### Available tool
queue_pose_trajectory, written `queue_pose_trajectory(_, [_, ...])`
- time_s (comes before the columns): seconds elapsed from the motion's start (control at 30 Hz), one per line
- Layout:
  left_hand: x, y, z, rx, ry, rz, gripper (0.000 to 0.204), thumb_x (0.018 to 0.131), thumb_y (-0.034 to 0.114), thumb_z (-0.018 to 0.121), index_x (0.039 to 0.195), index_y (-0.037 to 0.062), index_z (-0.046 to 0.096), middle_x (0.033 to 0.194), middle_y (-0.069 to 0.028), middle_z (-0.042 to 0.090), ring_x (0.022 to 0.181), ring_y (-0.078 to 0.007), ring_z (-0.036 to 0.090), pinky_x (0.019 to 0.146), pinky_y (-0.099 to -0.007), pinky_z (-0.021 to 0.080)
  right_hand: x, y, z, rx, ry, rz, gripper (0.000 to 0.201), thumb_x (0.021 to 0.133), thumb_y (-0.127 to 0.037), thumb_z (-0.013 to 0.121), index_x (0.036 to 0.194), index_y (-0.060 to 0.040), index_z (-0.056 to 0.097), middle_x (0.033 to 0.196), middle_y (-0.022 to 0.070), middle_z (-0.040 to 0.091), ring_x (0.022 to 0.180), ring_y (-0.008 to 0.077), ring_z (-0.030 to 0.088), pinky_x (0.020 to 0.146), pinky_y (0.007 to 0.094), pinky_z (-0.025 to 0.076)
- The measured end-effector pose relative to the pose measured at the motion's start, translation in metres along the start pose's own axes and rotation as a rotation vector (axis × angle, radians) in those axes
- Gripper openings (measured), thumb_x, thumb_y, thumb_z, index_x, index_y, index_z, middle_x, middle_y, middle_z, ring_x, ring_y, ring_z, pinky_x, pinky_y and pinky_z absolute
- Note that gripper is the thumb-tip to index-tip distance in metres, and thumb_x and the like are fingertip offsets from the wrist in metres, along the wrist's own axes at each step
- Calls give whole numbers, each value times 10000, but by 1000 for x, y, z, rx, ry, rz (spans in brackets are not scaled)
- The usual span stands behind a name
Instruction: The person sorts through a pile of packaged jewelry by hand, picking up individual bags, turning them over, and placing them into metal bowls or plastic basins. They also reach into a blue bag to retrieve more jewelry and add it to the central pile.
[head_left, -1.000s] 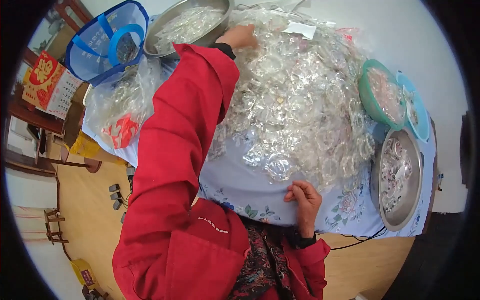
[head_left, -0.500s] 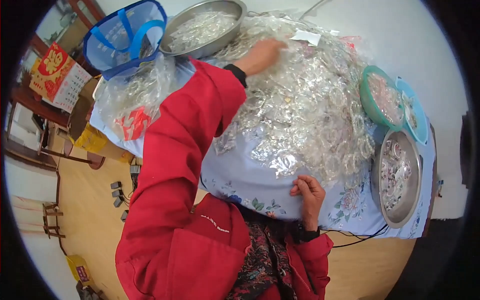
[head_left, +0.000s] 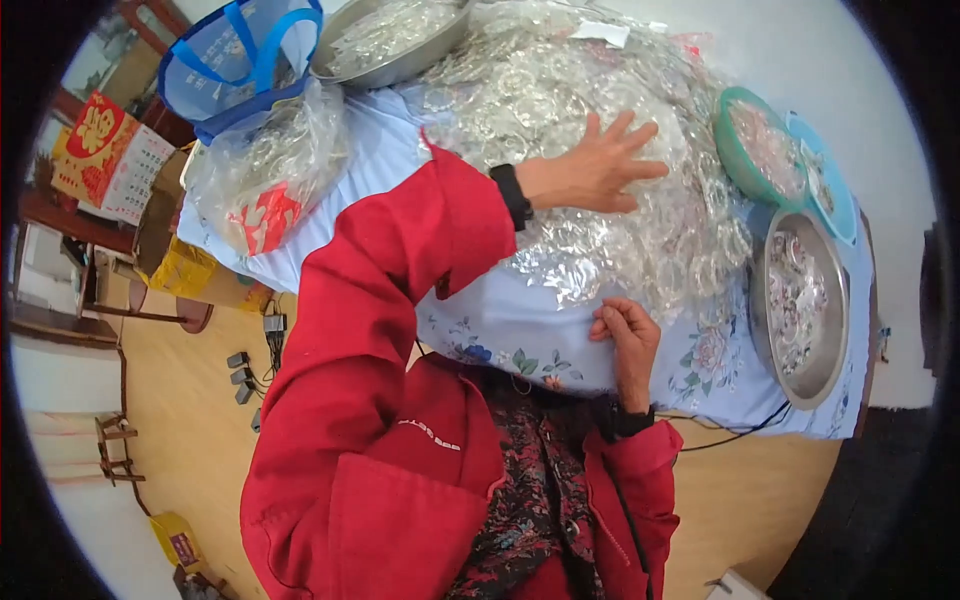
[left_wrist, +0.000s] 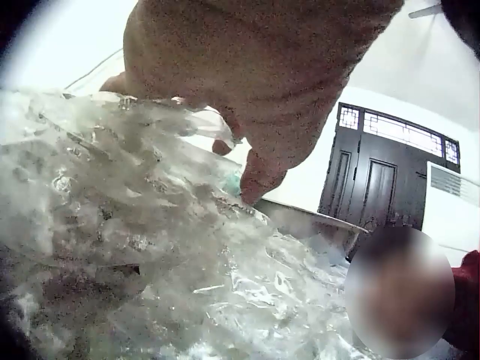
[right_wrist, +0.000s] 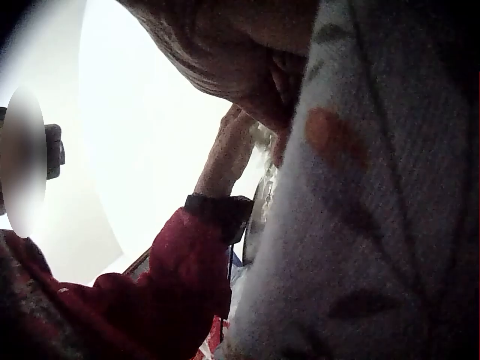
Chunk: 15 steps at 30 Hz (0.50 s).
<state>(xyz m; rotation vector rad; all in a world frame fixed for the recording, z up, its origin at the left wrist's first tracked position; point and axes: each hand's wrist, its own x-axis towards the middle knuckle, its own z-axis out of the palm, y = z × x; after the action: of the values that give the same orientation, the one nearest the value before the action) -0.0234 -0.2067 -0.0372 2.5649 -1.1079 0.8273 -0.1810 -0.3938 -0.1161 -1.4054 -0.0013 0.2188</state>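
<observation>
A large heap of clear plastic packets [head_left: 560,100] with shiny ring-shaped contents covers much of the table. Over its middle the left hand [head_left: 597,172] is stretched flat, fingers spread and nothing gripped. The left wrist view has that hand [left_wrist: 240,75] above the packets [left_wrist: 150,225], its fingertips pointing down towards them; contact is unclear. At the heap's near edge the right hand [head_left: 632,345] rests on the flowered cloth, fingers loosely curled and empty. In the right wrist view the right hand [right_wrist: 240,52] is dark beside the cloth [right_wrist: 375,187].
Far left are a metal basin [head_left: 400,68], a blue bag [head_left: 215,85] and a plastic bag [head_left: 300,165] with red print. Along the right edge stand a green bowl [head_left: 733,160], a light blue basin [head_left: 848,225] and a metal basin [head_left: 838,340] holding small packets.
From the heap's far left, the left hand has come nearer and rightwards, and its fingers are now spread. The right hand keeps its loose curl near the edge. The head view has shifted somewhat.
</observation>
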Motion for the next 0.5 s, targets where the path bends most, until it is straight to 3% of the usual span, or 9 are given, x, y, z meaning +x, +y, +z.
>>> queue_pose_trajectory(0.1, [-11,1,-9,-155,-37,70,654,671,193,664,1282,275,446,1354,-237,316,1222,-499,299,945,-615,314,0,1,-2,2,-15,9,162,870,-67,550,986,37,595,802,81,625,631,115,576,591,228,482])
queue_pose_trajectory(0.17, [-19,3,-20,-209,-78,56,771,686,130,673,1376,201,338,1432,-210,235,1315,-422,223,1071,-466,232,0,1,-3,12,1,16,162,870,-67,550,986,38,594,802,81,625,633,115,578,592,229,484])
queue_pose_trajectory(0.2, [-24,2,-22,-226,-87,68,771,686,130,673,1376,201,338,1432,-210,235,1315,-422,223,1071,-466,232,1,1,-3,12,-13,11,163,869,-67,551,985,39,594,801,80,624,635,115,579,593,230,486])
queue_pose_trajectory(0.27, [-34,1,-26,-484,70,-56,749,695,95,657,1373,114,337,1429,-205,249,1318,-363,258,1077,-410,237,0,2,-3,14,-17,10,163,869,-67,551,984,40,593,801,79,624,637,115,581,595,230,488])
queue_pose_trajectory(0.4, [-49,1,-28,-566,122,-241,707,711,74,647,1351,46,348,1409,-186,298,1299,-321,312,1066,-363,264,1,1,-2,25,-29,-2,164,864,-62,554,985,42,591,800,78,624,639,114,582,592,230,488])
queue_pose_trajectory(0.5, [-60,-1,-25,-487,79,-248,660,719,85,654,1318,45,380,1350,-207,357,1259,-350,347,1039,-380,304,1,1,-2,38,-37,-13,159,858,-50,556,983,43,590,797,77,624,638,114,585,586,230,488])
